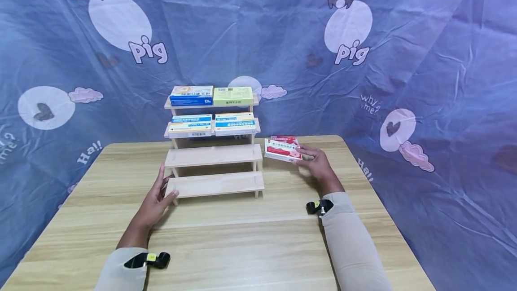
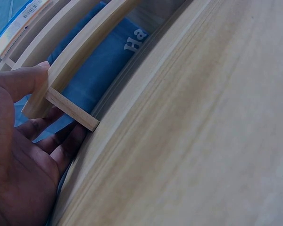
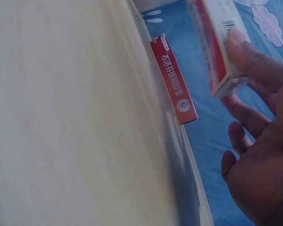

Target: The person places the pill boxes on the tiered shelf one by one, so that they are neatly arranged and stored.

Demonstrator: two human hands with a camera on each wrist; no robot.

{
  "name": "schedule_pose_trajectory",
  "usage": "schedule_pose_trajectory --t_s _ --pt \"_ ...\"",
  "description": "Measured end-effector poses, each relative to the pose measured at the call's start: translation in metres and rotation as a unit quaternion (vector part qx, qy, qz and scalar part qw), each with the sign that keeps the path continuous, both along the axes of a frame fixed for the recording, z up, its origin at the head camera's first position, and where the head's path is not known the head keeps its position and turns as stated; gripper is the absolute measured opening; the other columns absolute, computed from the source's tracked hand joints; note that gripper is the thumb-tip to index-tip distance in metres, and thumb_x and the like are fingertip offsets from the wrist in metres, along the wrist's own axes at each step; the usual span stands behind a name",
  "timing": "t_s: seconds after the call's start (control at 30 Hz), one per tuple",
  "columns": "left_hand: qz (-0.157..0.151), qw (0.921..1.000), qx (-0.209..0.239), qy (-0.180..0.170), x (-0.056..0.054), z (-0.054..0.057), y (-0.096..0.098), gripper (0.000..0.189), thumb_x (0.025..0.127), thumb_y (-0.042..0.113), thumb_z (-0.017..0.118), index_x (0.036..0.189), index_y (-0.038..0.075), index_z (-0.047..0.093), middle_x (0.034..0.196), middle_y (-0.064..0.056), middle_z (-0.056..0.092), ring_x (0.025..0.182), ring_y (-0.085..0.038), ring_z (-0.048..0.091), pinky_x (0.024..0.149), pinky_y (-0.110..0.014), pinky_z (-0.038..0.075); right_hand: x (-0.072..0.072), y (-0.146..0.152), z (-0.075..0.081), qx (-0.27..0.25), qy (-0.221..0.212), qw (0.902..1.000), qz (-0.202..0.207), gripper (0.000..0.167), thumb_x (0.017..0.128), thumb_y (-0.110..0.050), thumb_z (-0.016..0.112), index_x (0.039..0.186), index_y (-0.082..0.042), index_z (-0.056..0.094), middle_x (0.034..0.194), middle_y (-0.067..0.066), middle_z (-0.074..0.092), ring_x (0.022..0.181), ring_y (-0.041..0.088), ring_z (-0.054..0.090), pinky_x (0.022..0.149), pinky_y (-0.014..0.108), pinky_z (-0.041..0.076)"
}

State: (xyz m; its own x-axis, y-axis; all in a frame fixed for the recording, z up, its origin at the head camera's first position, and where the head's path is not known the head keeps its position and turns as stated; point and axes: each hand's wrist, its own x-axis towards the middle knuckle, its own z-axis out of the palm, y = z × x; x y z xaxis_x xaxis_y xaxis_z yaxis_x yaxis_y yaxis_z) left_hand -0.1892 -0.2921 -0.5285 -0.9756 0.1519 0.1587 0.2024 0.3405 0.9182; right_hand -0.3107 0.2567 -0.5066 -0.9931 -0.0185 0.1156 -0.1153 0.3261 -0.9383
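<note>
A stepped wooden rack point(image 1: 214, 155) with four tiers stands on the table. My left hand point(image 1: 155, 199) holds its lowest tier at the left end; in the left wrist view the thumb point(image 2: 26, 80) lies on the board and the fingers reach beneath, by the leg. To the right of the rack, my right hand point(image 1: 317, 165) pinches a white-and-red medicine box point(image 1: 282, 150) between thumb and fingers. In the right wrist view this box point(image 3: 221, 44) is held off the table. Beyond it a red medicine box point(image 3: 174, 80) rests near the table's far edge.
The top tier bears a blue-and-white box point(image 1: 191, 95) and a yellow-green box point(image 1: 233, 96). Two white-blue-yellow boxes point(image 1: 190, 125) lie on the tier below. Behind the wooden table point(image 1: 242, 246) hangs a blue patterned cloth point(image 1: 250, 26).
</note>
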Motion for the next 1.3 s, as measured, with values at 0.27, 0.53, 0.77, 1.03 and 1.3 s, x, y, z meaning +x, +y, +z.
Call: schedule_pose_trajectory --t_s 0.27,0.53,0.77,1.03,1.3 --pt "0.001 1.0 -0.001 -0.007 -0.001 0.002 0.001 0.102 0.112 0.018 0.063 0.172 0.044 -0.015 0.177 -0.034 0.023 0.164 -0.058 0.018 0.107 0.007 0.024 0.005 0.003 0.005 -0.066 0.001 0.9977 -0.013 0.059 0.087 -0.006 0.09 0.142 -0.005 0.071 0.166 0.019 0.054 0.163 0.035 0.04 0.139 0.05 0.021" --pt "0.0 1.0 -0.004 -0.008 -0.001 0.002 -0.001 0.102 0.112 0.019 0.064 0.172 0.043 -0.016 0.177 -0.034 0.024 0.165 -0.057 0.017 0.107 0.008 0.022 0.011 0.004 0.011 -0.105 -0.01 0.9942 -0.021 0.06 0.087 -0.006 0.09 0.144 -0.006 0.069 0.171 0.013 0.048 0.167 0.029 0.034 0.14 0.048 0.019" --pt "0.001 1.0 -0.007 -0.003 0.0 0.001 -0.002 0.102 0.112 0.018 0.064 0.172 0.045 -0.014 0.176 -0.035 0.024 0.165 -0.057 0.018 0.107 0.009 0.021 0.013 0.005 0.024 -0.069 0.019 0.9973 -0.013 0.059 0.089 -0.005 0.089 0.144 -0.004 0.068 0.168 0.015 0.051 0.165 0.03 0.038 0.138 0.049 0.022" --pt "-0.001 1.0 -0.009 -0.001 -0.002 0.002 -0.001 0.102 0.112 0.019 0.064 0.172 0.044 -0.014 0.176 -0.035 0.024 0.165 -0.055 0.018 0.108 0.008 0.02 0.016 0.006 0.04 -0.041 0.051 0.9974 -0.03 0.057 0.089 -0.008 0.091 0.142 -0.007 0.07 0.167 0.014 0.054 0.164 0.031 0.039 0.12 0.048 0.034" --pt "-0.004 1.0 0.0 -0.004 -0.001 0.001 -0.001 0.101 0.112 0.018 0.064 0.172 0.044 -0.014 0.176 -0.034 0.024 0.165 -0.056 0.015 0.11 0.007 0.021 0.024 -0.007 0.067 -0.028 0.103 0.9939 -0.029 0.057 0.085 -0.004 0.093 0.138 -0.006 0.073 0.162 0.016 0.059 0.151 0.031 0.045 0.116 0.043 0.035"
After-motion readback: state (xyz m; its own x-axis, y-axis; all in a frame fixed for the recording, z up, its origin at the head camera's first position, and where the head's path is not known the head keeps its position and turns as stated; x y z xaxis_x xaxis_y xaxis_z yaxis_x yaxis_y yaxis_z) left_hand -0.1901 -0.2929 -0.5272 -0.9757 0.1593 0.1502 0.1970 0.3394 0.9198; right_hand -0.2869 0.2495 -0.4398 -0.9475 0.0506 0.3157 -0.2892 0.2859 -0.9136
